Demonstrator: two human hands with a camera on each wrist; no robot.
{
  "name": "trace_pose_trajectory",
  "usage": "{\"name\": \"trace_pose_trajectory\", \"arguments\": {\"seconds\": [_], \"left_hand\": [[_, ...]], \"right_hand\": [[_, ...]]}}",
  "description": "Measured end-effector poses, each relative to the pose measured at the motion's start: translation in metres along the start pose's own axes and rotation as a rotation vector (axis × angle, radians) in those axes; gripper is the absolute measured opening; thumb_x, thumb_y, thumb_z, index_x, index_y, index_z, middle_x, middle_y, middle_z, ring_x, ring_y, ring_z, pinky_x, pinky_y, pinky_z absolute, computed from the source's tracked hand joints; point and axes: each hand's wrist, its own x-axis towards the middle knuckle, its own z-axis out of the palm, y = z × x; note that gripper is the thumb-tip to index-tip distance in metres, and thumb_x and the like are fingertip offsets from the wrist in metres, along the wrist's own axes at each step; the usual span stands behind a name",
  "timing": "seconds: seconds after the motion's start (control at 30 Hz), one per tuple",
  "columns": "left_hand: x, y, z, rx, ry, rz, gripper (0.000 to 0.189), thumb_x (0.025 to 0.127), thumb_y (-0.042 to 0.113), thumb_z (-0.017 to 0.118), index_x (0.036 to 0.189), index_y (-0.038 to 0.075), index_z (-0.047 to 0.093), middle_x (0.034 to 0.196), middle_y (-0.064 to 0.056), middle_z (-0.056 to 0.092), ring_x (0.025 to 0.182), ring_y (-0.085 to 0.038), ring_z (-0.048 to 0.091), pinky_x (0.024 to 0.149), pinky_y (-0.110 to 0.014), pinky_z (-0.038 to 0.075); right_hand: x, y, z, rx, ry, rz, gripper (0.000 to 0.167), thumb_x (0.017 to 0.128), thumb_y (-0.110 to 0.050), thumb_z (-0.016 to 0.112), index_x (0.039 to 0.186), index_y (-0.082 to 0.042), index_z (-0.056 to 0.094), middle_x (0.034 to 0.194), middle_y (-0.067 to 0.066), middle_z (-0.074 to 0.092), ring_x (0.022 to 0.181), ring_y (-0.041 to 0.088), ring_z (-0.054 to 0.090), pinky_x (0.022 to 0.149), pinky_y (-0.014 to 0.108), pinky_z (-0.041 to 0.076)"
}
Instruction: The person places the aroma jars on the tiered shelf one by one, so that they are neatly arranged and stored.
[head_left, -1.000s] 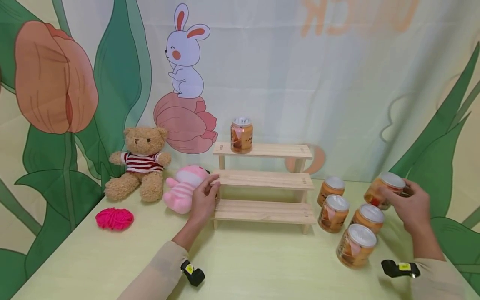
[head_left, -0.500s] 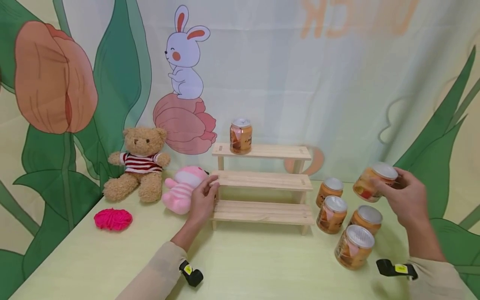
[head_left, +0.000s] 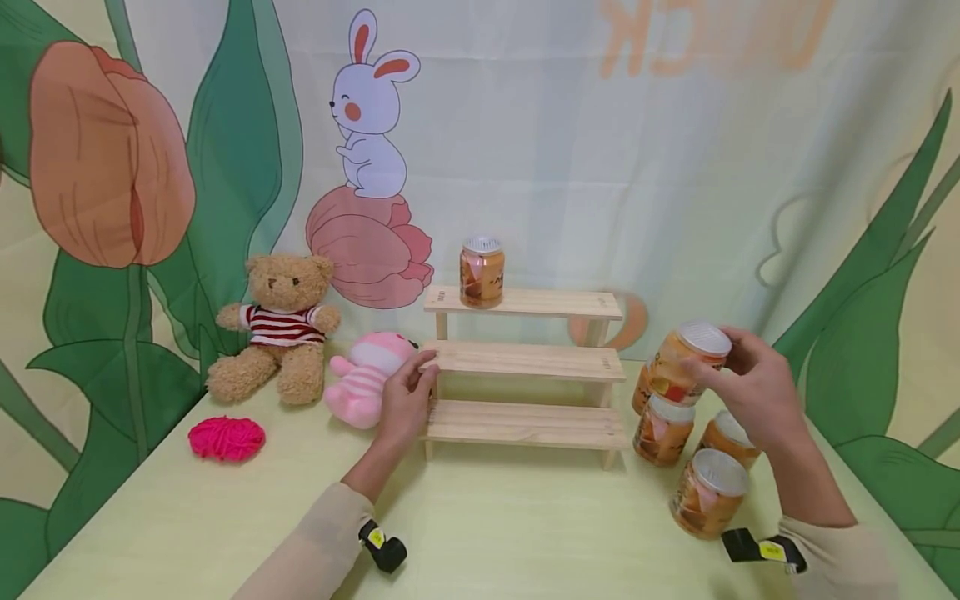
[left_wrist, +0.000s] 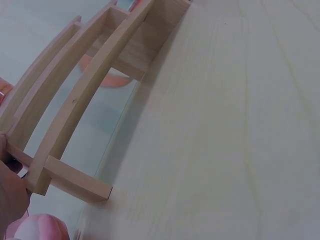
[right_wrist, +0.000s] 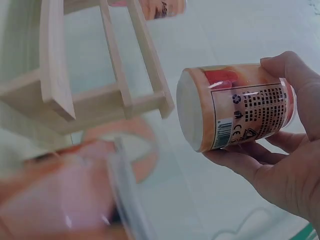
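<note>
My right hand point(head_left: 759, 392) holds a jar point(head_left: 678, 368) with an orange label and a silver lid, raised above the jars at the right. In the right wrist view, thumb and fingers wrap this jar point(right_wrist: 240, 107) near one end, and its printed back label and barcode show. My left hand point(head_left: 406, 406) grips the left side of a three-tier wooden shelf point(head_left: 525, 360). The left wrist view shows only part of that hand, at the shelf's end. A similar jar point(head_left: 482, 275) stands upright on the top tier, toward the left.
Several more jars stand on the table right of the shelf, among them a front jar point(head_left: 708, 496) and one point(head_left: 663, 432) close to the shelf's right end. Left of the shelf are a pink plush toy point(head_left: 367, 379), a teddy bear point(head_left: 287, 325) and pink yarn point(head_left: 227, 438).
My right hand has lifted the jar off the table's right side and carried it left, over the standing jars. My left hand stays at the shelf.
</note>
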Motion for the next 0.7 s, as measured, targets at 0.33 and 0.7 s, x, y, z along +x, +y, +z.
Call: {"name": "trace_pose_trajectory", "arguments": {"seconds": [0.33,0.7], "left_hand": [[0.004,-0.007,0.002,0.009,0.002,-0.009,0.032,0.103,0.007,0.056,0.133,-0.005,0.060,0.089,-0.040,0.050,0.066,-0.031,0.047,0.052,-0.020,0.039],[0.015,-0.038,-0.001,0.012,0.024,-0.016,0.032,0.102,0.020,0.060,0.132,0.009,0.065,0.082,-0.023,0.054,0.063,-0.018,0.046,0.052,-0.020,0.039]], "right_hand": [[-0.001,-0.022,0.033,0.017,-0.081,0.014,0.060,0.092,-0.032,0.075,0.136,0.001,0.052,0.123,0.016,0.060,0.111,0.022,0.054,0.079,0.015,0.047],[0.005,-0.042,0.068,0.109,-0.156,0.005,0.059,0.087,-0.028,0.081,0.131,0.001,0.055,0.120,0.015,0.061,0.108,0.025,0.056,0.079,0.021,0.050]]}}
